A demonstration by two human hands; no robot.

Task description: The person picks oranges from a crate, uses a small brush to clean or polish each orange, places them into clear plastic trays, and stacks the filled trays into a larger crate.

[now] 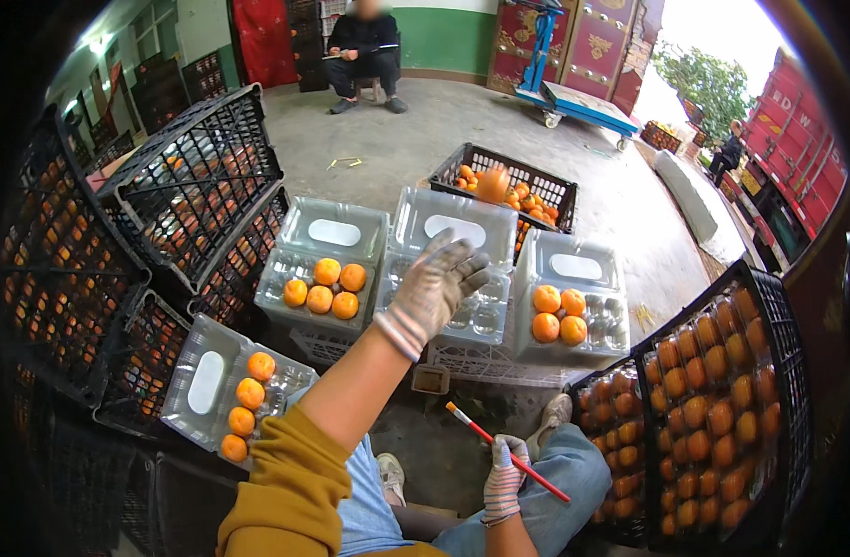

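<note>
My left hand (436,288), in a grey-tipped glove, reaches over the middle clear clamshell tray (480,322) with fingers apart and nothing in them. A blurred orange fruit (493,185) is in the air over the black crate of fruit (567,209), apart from that hand. My gloved right hand (502,487) grips a red-handled brush (477,427) near my knee. A left tray (272,292) and a right tray (610,339) each hold several orange fruits. Another open tray (187,414) at lower left has several in a row.
Stacked fruit crates (202,158) crowd my left; upright crates of packed fruit (722,432) stand right. A seated person (363,70) is ahead; another (726,148) is by a red truck (796,139). A blue trolley (578,111) and white bundle (699,209) lie beyond.
</note>
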